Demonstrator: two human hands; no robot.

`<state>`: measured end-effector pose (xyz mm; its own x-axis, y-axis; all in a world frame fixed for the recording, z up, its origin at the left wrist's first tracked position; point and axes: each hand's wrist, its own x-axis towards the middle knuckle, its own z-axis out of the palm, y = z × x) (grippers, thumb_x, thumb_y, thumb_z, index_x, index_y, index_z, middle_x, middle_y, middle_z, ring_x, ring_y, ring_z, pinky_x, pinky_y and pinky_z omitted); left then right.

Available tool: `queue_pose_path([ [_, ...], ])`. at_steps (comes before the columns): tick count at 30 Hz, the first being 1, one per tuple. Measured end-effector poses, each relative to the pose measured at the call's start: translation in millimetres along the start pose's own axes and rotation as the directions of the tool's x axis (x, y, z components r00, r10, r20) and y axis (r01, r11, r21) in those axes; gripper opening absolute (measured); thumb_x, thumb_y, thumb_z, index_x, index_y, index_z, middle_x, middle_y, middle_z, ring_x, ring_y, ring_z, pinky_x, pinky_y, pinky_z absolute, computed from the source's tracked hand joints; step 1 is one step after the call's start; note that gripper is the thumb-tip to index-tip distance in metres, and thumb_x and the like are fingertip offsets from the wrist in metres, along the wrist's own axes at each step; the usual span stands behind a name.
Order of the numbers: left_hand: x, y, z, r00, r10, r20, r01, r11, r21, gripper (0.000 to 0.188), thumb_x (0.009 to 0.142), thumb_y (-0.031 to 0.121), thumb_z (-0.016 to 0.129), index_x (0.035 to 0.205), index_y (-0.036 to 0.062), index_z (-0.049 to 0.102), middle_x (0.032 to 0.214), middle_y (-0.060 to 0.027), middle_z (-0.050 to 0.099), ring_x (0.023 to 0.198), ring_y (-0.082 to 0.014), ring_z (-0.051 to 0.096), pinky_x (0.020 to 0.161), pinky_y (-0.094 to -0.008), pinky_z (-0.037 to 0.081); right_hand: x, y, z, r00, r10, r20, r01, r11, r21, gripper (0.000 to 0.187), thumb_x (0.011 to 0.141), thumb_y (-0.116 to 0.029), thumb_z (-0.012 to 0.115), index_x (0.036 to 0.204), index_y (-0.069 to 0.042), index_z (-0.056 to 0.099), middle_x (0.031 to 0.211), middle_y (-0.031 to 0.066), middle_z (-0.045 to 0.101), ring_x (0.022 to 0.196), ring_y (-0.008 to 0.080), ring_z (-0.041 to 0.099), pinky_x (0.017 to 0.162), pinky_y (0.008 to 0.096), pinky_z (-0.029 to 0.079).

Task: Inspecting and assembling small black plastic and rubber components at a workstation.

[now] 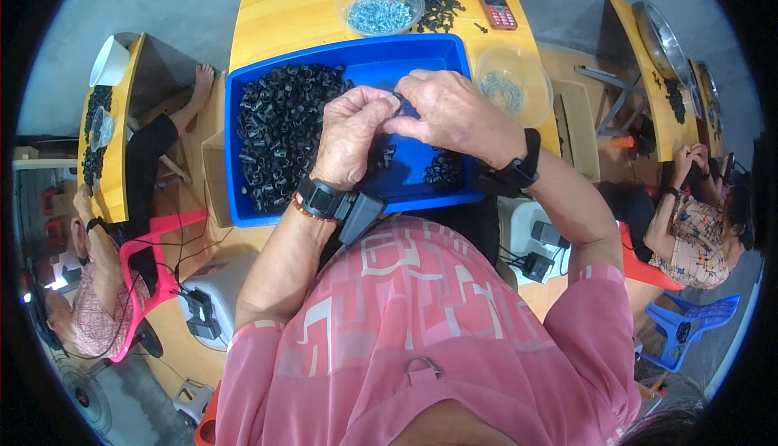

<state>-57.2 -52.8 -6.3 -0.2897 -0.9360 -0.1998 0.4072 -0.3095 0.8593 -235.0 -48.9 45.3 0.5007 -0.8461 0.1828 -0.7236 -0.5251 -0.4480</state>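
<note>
My left hand (pixel 350 134) and my right hand (pixel 454 113) meet above a blue plastic tray (pixel 412 172). Both are closed, thumbs and fingertips pinching a small black plastic part (pixel 398 98), mostly hidden by the fingers. A large heap of black plastic clips (pixel 284 126) fills the tray's left side. Smaller black pieces (pixel 444 170) lie in its near right corner, below my right hand. More of them show beside my left hand. Each of my wrists wears a black strap.
Beyond the tray on the yellow table stand a clear bowl of silver screws (pixel 379 15), a pile of small black parts (pixel 438 0) and a red-and-black phone (pixel 494 5). A clear tub (pixel 510 89) with some screws is at right. People sit at side tables left (pixel 101 284) and right (pixel 693 235).
</note>
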Motion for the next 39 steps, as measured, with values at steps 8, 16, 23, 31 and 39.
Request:
queue_pose_path([
  [8,2.7,-2.2,-5.6,0.996,-0.078,0.036,0.074,0.992,0.101,0.006,0.092,0.007,0.065,0.094,0.0014,0.067,0.088,-0.0051,0.070,0.074,-0.0117,0.065,0.068,-0.0262,0.054,1.8,5.2,6.3,0.998,-0.060,0.008,0.060,0.998,-0.026,0.032,0.083,-0.032,0.068,0.080,0.000,0.063,0.079,0.0212,0.065,0.080,0.0406,0.063,0.073,0.0490,0.051],
  [16,5.0,-2.0,-8.7,0.996,-0.084,0.014,0.083,0.995,0.049,0.008,0.093,0.007,0.066,0.097,0.0004,0.067,0.090,-0.0070,0.070,0.076,-0.0143,0.067,0.071,-0.0288,0.057,2.7,9.9,6.3,0.999,-0.040,-0.010,0.040,0.999,-0.013,0.032,0.083,-0.030,0.068,0.080,0.001,0.060,0.077,0.0216,0.064,0.077,0.0408,0.063,0.071,0.0486,0.051],
  [23,1.6,-1.4,-5.6,0.999,-0.045,0.016,0.044,0.997,0.069,0.008,0.092,0.007,0.067,0.097,0.0017,0.068,0.089,-0.0049,0.069,0.075,-0.0136,0.067,0.068,-0.0277,0.057,0.6,8.7,2.9,0.994,-0.107,0.004,0.107,0.994,-0.030,0.034,0.085,-0.030,0.070,0.088,0.001,0.057,0.083,0.0196,0.062,0.083,0.0395,0.063,0.073,0.0465,0.051],
  [31,2.2,-2.0,-5.6,0.999,-0.046,0.019,0.043,0.989,0.140,0.008,0.093,0.008,0.067,0.099,0.0016,0.068,0.087,-0.0035,0.068,0.074,-0.0117,0.065,0.067,-0.0268,0.056,-0.5,9.6,2.0,0.996,-0.093,0.007,0.092,0.996,0.014,0.040,0.083,-0.031,0.074,0.097,0.003,0.058,0.087,0.0202,0.060,0.087,0.0399,0.061,0.073,0.0460,0.050],
  [39,-0.6,1.7,-2.8,1.000,0.000,0.030,-0.008,0.966,0.257,0.009,0.092,0.007,0.067,0.099,0.0007,0.067,0.087,-0.0041,0.068,0.074,-0.0109,0.064,0.071,-0.0271,0.056,-3.9,8.5,-1.5,0.997,-0.067,0.044,0.068,0.998,-0.002,0.029,0.083,-0.021,0.071,0.099,0.002,0.061,0.089,0.0205,0.063,0.088,0.0406,0.061,0.077,0.0458,0.050],
])
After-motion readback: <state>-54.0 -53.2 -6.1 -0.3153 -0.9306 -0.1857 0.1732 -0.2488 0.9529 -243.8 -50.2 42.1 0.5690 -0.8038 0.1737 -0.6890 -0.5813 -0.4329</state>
